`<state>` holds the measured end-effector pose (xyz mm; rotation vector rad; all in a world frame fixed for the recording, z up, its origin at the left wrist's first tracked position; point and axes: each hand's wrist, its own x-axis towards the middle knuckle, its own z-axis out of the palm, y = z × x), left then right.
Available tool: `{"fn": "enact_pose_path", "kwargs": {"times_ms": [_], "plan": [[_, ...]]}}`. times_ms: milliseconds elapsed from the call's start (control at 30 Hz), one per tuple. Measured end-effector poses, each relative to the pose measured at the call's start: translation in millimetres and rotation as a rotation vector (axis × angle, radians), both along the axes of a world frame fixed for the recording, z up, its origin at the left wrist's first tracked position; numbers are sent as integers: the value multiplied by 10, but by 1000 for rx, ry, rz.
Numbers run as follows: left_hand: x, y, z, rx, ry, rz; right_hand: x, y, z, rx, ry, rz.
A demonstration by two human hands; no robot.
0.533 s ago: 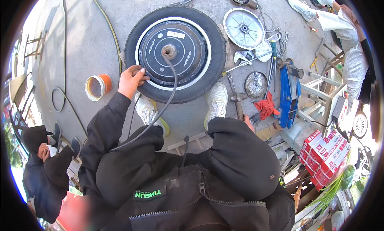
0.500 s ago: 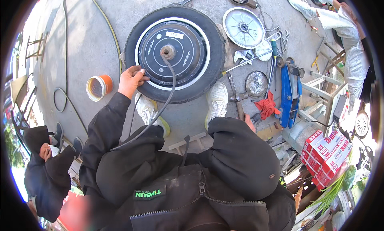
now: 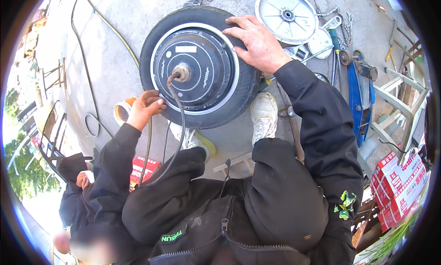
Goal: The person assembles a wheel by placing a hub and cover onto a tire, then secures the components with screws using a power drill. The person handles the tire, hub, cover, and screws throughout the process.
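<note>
Across the upper middle of the frame, a black-tyred hub-motor wheel (image 3: 200, 93) faces up, its axle stub (image 3: 182, 72) standing near the centre; what supports it underneath cannot be told. At the wheel's upper right, the right hand (image 3: 262, 41) lies over the tyre with its fingers spread, their tips reaching toward the silvery rim. At the lower left, the left hand (image 3: 146, 109) is at the tyre's edge, fingers curled close to the thumb; whether they pinch anything, I cannot tell.

A dark cable (image 3: 182, 123) leaves the axle stub, crosses the tyre's lower edge and drops toward the left knee. Turning or lifting the wheel could snag this slack on the leg and strain the cable where it leaves the axle. With the right palm merely resting there, uneven pressure could tip the wheel onto the white shoes (image 3: 264, 115) just below it. A sideways slide to the right could knock the spoked metal cover (image 3: 303, 24), or one to the left the orange-and-white bucket (image 3: 122, 112).
</note>
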<state>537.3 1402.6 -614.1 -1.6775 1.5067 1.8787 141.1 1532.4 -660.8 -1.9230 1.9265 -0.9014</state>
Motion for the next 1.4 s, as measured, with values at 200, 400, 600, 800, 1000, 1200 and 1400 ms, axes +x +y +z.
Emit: {"fn": "enact_pose_path", "kwargs": {"times_ms": [200, 400, 600, 800, 1000, 1200, 1400], "plan": [[-622, -105, 457, -788, -94, -753, 170, -51, -188, -9, -85, 2], [-1038, -29, -11, -985, 171, -845, 178, -73, -208, -61, -64, 34], [-1088, -40, -163, -1043, 222, -779, 224, -24, -268, -87, -120, -22], [-1035, 131, -309, -1071, 231, -605, 228, -11, -234, -86, -201, -23], [-1046, 203, -327, -1066, 204, -524, 211, -17, -259, -94, -223, -12], [-1082, 160, -245, -1091, 192, -580, 230, -23, -208, -43, -204, -16], [-1097, 167, -222, -1069, 175, -568, 222, -24, -210, -48, -198, -12]]}}
